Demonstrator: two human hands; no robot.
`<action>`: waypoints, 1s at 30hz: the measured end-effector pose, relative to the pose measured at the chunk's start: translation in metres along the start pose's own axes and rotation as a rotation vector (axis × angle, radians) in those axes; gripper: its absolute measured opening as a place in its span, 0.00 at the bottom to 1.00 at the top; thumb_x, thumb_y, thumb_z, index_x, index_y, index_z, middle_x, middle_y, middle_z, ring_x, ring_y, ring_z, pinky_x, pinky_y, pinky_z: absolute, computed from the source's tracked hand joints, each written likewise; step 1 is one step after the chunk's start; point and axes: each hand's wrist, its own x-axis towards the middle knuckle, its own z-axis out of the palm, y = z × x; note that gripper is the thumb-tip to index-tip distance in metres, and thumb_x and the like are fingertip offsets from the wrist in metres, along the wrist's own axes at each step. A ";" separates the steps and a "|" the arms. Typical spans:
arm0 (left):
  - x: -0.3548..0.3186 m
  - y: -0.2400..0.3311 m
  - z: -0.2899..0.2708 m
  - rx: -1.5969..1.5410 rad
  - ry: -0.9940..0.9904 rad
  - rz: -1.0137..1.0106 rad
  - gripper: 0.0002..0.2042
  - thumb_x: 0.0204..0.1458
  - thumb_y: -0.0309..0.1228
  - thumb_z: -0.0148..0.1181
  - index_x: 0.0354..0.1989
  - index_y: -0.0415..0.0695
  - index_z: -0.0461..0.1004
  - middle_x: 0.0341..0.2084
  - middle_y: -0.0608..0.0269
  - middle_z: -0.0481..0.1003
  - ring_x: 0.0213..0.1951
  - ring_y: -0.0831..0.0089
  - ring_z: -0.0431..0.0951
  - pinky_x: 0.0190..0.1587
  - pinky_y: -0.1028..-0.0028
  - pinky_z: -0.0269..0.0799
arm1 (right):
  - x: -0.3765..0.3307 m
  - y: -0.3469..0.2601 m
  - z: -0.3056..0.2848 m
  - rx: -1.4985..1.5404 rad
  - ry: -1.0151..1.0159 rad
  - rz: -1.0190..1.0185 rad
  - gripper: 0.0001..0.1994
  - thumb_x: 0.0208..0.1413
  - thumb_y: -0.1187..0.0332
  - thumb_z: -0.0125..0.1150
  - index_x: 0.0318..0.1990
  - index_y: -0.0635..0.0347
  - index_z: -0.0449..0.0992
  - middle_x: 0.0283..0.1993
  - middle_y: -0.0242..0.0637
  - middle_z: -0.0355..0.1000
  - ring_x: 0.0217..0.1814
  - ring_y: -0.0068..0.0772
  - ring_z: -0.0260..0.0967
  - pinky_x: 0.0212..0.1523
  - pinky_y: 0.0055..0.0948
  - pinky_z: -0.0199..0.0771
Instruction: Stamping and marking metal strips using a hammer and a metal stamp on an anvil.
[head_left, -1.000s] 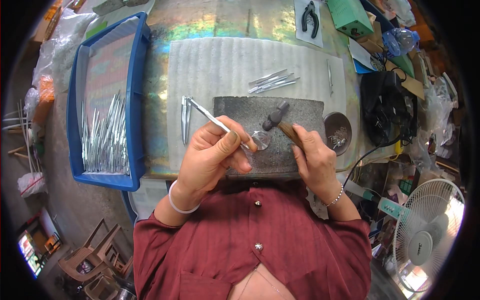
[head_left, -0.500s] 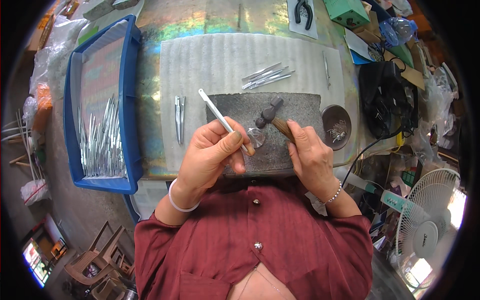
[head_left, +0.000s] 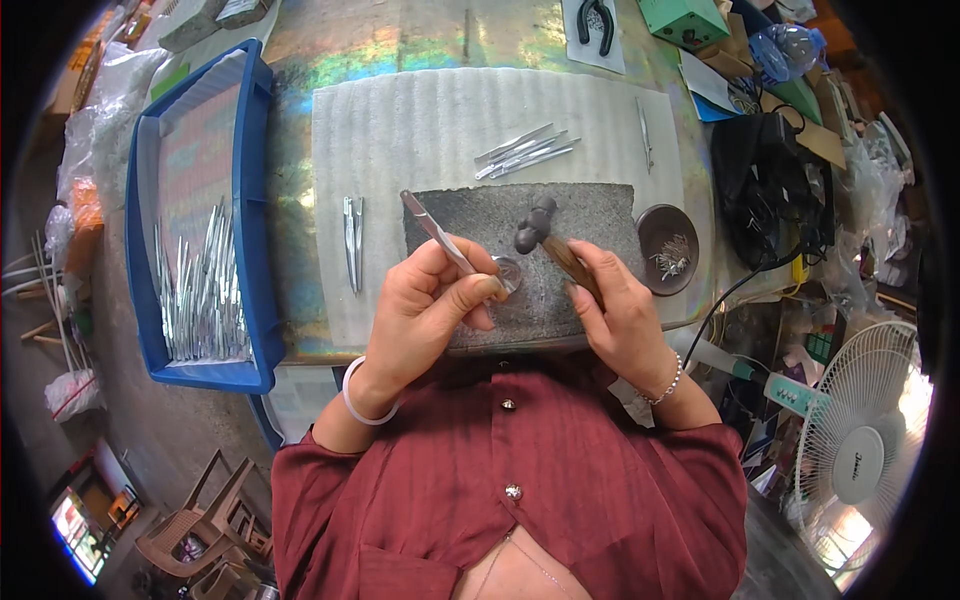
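My left hand [head_left: 425,312] pinches a slim silvery metal strip [head_left: 436,230] between thumb and fingers. Its far end, with a small hole, points up and to the left. In my right hand [head_left: 628,318] is a small hammer [head_left: 566,262], gripped by its wooden handle with the dark head off the mat's middle. Between the hands a shiny round metal block [head_left: 509,272] sits on the dark grey rough mat [head_left: 590,215]. Several similar strips [head_left: 525,152] lie in a bunch beyond the mat. A pair of strips [head_left: 354,245] lies left of it.
A blue tray [head_left: 258,200] full of upright-leaning strips stands at left. On the right, a brown bowl [head_left: 652,222] holds small metal pins [head_left: 674,257]. One lone strip [head_left: 644,135] and black-handled pliers [head_left: 606,30] lie farther back. A black cable [head_left: 730,298] runs along the right edge.
The metal strip has turned in my left hand and now shows a darker, shaded face. The hammer has tilted, its head shifting slightly left. The whole view has shifted a little.
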 end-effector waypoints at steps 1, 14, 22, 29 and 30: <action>0.001 -0.004 -0.001 0.045 0.009 0.036 0.04 0.55 0.21 0.54 0.38 0.37 0.70 0.25 0.63 0.75 0.23 0.83 0.74 0.25 0.83 0.69 | 0.000 -0.002 -0.003 0.166 -0.034 0.101 0.21 0.49 0.75 0.60 0.53 0.60 0.66 0.31 0.39 0.66 0.25 0.35 0.66 0.27 0.31 0.68; 0.007 -0.019 -0.002 0.416 0.021 0.244 0.02 0.51 0.17 0.56 0.32 0.34 0.73 0.26 0.61 0.75 0.25 0.79 0.76 0.28 0.81 0.72 | -0.002 0.010 0.006 0.590 -0.068 0.234 0.14 0.55 0.76 0.57 0.48 0.66 0.65 0.26 0.25 0.63 0.28 0.11 0.55 0.27 0.14 0.56; 0.007 -0.016 0.004 0.753 0.010 0.456 0.05 0.46 0.15 0.57 0.30 0.37 0.72 0.26 0.58 0.74 0.24 0.72 0.77 0.26 0.77 0.72 | -0.002 0.009 0.004 0.562 -0.081 0.217 0.14 0.54 0.77 0.57 0.49 0.66 0.65 0.27 0.25 0.63 0.28 0.11 0.56 0.28 0.14 0.57; 0.006 -0.021 0.009 1.103 -0.010 0.759 0.12 0.36 0.17 0.55 0.33 0.40 0.71 0.27 0.59 0.73 0.25 0.63 0.77 0.24 0.71 0.73 | 0.013 -0.020 -0.017 0.680 -0.155 0.110 0.15 0.48 0.73 0.65 0.44 0.64 0.71 0.24 0.35 0.68 0.23 0.20 0.64 0.26 0.20 0.65; 0.003 -0.018 0.010 1.106 -0.006 0.763 0.12 0.36 0.17 0.55 0.33 0.40 0.71 0.27 0.59 0.73 0.25 0.63 0.77 0.24 0.71 0.73 | 0.017 -0.028 -0.022 0.679 -0.156 0.103 0.15 0.48 0.73 0.65 0.44 0.64 0.71 0.24 0.35 0.68 0.23 0.20 0.64 0.26 0.20 0.65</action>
